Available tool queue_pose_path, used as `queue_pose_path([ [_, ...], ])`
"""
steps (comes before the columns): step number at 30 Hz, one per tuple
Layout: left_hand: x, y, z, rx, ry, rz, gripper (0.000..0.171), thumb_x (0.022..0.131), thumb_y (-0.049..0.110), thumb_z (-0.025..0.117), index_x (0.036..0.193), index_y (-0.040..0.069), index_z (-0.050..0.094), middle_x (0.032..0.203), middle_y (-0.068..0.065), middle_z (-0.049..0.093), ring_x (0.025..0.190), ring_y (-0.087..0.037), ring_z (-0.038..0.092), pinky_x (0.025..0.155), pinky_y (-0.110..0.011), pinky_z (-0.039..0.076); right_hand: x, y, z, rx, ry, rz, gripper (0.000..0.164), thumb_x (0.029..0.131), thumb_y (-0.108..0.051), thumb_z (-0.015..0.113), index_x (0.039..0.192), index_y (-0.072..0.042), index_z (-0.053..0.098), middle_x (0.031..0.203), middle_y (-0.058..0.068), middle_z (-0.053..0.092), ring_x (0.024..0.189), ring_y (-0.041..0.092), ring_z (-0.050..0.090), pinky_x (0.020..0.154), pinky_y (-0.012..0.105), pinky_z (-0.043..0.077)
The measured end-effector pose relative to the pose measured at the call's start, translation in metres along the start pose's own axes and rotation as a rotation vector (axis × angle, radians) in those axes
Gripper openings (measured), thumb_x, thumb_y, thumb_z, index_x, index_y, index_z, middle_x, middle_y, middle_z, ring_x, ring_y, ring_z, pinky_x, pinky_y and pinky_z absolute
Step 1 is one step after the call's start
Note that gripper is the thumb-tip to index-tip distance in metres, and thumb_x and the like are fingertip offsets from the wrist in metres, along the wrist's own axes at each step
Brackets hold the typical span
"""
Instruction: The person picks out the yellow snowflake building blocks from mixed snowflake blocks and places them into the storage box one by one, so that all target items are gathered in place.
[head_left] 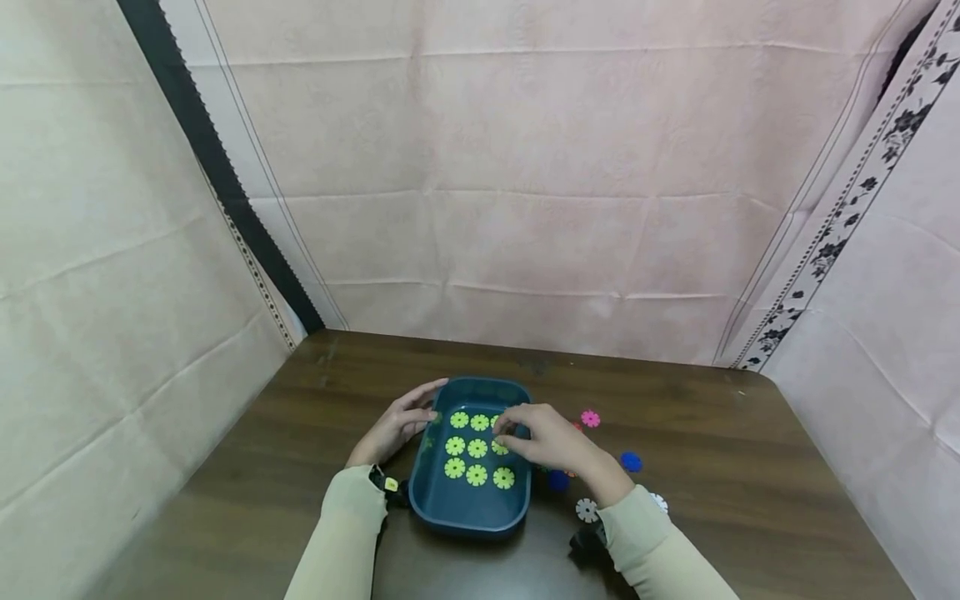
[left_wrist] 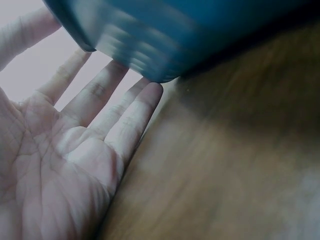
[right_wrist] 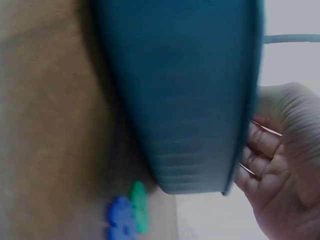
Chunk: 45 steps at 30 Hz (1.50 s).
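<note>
A dark blue-green tray (head_left: 468,515) with a raised rim sits on the table. Inside lie several yellow-green flower-shaped discs (head_left: 477,448), set out in rows. My left hand (head_left: 396,427) is at the tray's left side, thumb by the rim. In the left wrist view its fingers (left_wrist: 95,95) lie fairly straight along the outer wall. My right hand (head_left: 547,435) reaches over the right rim, fingers bent above the right-hand discs and partly covering them. The right wrist view hides its fingertips behind the tray wall, so whether they pinch a disc cannot be told.
Right of the tray, loose flower discs lie on the brown table (head_left: 720,467): pink (head_left: 590,418), blue (head_left: 631,462) and white (head_left: 587,510), some partly behind my right arm. A green disc (right_wrist: 140,207) shows beside the tray. Pale cloth (head_left: 525,167) hangs behind the table.
</note>
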<state>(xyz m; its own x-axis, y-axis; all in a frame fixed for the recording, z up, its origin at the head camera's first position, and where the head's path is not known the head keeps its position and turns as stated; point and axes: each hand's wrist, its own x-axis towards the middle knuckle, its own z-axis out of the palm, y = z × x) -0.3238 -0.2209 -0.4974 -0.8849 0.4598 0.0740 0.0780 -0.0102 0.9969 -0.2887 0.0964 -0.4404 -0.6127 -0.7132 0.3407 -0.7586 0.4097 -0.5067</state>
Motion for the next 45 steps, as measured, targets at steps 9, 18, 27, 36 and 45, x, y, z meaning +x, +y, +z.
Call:
queue_pose_path([
  [9, -0.003, 0.001, 0.001, -0.004, 0.017, -0.011, 0.054, 0.101, 0.015, 0.056, 0.152, 0.03, 0.045, 0.161, 0.0, 0.032, 0.141, -0.026, 0.042, 0.113, -0.046, 0.036, -0.004, 0.001, -0.017, 0.072, 0.106, 0.007, 0.011, 0.096, -0.017, 0.069, 0.106, -0.017, 0.072, 0.099, -0.008, 0.07, 0.087, 0.006, 0.064, 0.073, 0.028, 0.056],
  [18, -0.001, -0.001, 0.001, 0.009, 0.017, 0.005, 0.054, 0.102, 0.014, 0.054, 0.153, 0.028, 0.044, 0.161, -0.001, 0.032, 0.141, -0.027, 0.042, 0.111, -0.042, 0.038, -0.016, -0.003, -0.037, 0.147, 0.132, 0.061, 0.01, 0.098, -0.02, 0.067, 0.107, -0.023, 0.071, 0.103, -0.006, 0.071, 0.095, 0.009, 0.066, 0.082, 0.033, 0.057],
  [27, -0.001, -0.001, 0.002, -0.009, 0.018, -0.002, 0.054, 0.102, 0.012, 0.053, 0.152, 0.028, 0.045, 0.16, 0.0, 0.034, 0.14, -0.026, 0.043, 0.111, -0.041, 0.038, -0.067, 0.014, -0.054, 0.098, 0.183, 0.15, 0.008, 0.098, -0.025, 0.067, 0.104, -0.028, 0.072, 0.1, -0.008, 0.073, 0.092, 0.007, 0.067, 0.081, 0.031, 0.056],
  [36, 0.0, -0.002, 0.0, -0.013, 0.022, -0.005, 0.053, 0.101, 0.014, 0.055, 0.152, 0.029, 0.046, 0.159, 0.0, 0.036, 0.138, -0.027, 0.046, 0.109, -0.04, 0.04, -0.134, 0.036, -0.064, 0.092, 0.183, 0.273, 0.007, 0.096, -0.023, 0.07, 0.102, -0.024, 0.072, 0.098, -0.006, 0.073, 0.092, 0.009, 0.068, 0.079, 0.032, 0.057],
  [45, 0.0, 0.0, 0.0, -0.023, 0.008, 0.006, 0.055, 0.101, 0.016, 0.056, 0.153, 0.027, 0.044, 0.159, -0.003, 0.036, 0.137, -0.03, 0.047, 0.106, -0.035, 0.044, -0.185, 0.059, -0.043, 0.092, 0.24, 0.176, 0.018, 0.089, -0.01, 0.076, 0.103, -0.02, 0.073, 0.102, -0.006, 0.07, 0.091, 0.013, 0.065, 0.077, 0.03, 0.053],
])
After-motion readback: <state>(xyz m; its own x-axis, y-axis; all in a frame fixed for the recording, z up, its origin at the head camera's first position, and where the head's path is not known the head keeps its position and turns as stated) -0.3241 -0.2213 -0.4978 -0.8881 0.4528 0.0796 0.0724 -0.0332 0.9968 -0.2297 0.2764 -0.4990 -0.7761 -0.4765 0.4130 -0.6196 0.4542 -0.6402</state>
